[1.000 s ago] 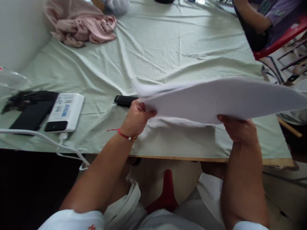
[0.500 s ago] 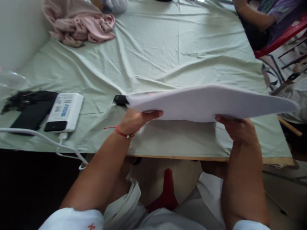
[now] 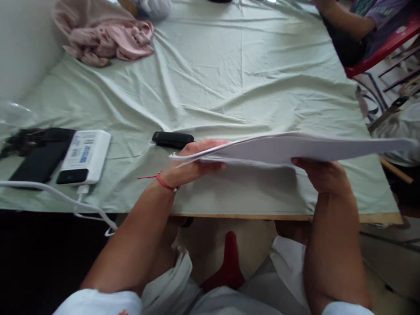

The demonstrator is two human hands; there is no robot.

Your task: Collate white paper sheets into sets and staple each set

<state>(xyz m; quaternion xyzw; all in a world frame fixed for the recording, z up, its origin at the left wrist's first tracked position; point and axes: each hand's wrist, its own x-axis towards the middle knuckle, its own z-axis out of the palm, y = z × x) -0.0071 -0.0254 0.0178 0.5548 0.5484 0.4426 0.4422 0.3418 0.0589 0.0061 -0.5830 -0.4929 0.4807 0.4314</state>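
A stack of white paper sheets (image 3: 262,149) is held above the near part of the table, tilted so that I see it nearly edge-on. My left hand (image 3: 193,168) grips its left end, thumb on the near side and fingers behind; the sheets fan slightly apart there. My right hand (image 3: 323,175) holds the near edge toward the right, thumb in front and the other fingers hidden behind the paper. Just beyond my left hand lies a black stapler-like object (image 3: 173,139), its exact kind unclear.
The table wears a pale green cloth (image 3: 210,96). To the left are a white power bank (image 3: 85,156) with a cable (image 3: 49,187), a black flat object (image 3: 41,159) and a pink cloth (image 3: 108,41). Another person's arm (image 3: 348,22) is at upper right, by a red chair (image 3: 382,52).
The paper stack has tipped flatter and its left end has come lower and nearer. My left hand's fingers now show behind it, and more of the black object is uncovered.
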